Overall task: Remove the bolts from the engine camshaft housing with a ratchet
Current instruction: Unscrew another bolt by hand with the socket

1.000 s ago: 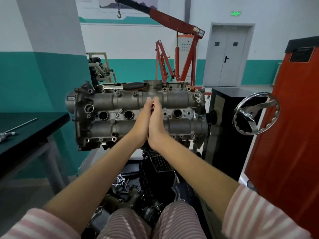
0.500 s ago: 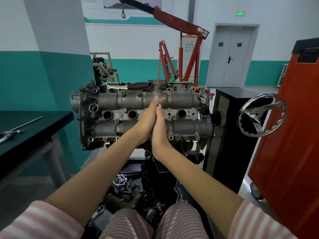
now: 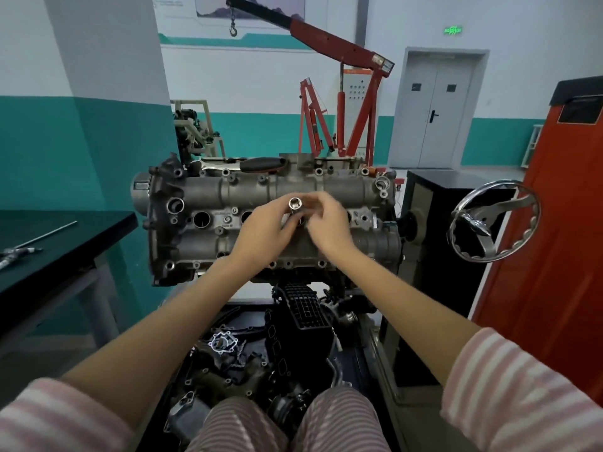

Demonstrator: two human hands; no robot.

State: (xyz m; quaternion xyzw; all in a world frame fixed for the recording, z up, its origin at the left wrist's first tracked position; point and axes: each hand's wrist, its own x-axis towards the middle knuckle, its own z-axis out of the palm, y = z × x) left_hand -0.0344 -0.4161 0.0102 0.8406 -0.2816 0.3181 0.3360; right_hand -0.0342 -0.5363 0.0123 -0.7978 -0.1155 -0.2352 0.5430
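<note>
camshaft housing (image 3: 270, 220), frame centre: dull grey metal. socket (image 3: 294, 203): bright silver. sleeves (image 3: 522, 393), lower corners: pink-white stripes. crane (image 3: 339, 93), upper centre: red, black boom. wall (image 3: 49, 151), left: white over teal band. cabinet (image 3: 561, 223), right edge: orange-red. bench (image 3: 65, 236), left: black.

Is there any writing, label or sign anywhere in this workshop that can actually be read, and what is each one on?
Green lit sign on the wall above the grey double door: glowing characters, too blurred to read.
Pale label on the red hoist arm: too small to read.
Cast marking on the grey metal camshaft housing: blurred, unreadable.
White wall poster behind the crane hook: print too small.
Nothing here reads clearly.
</note>
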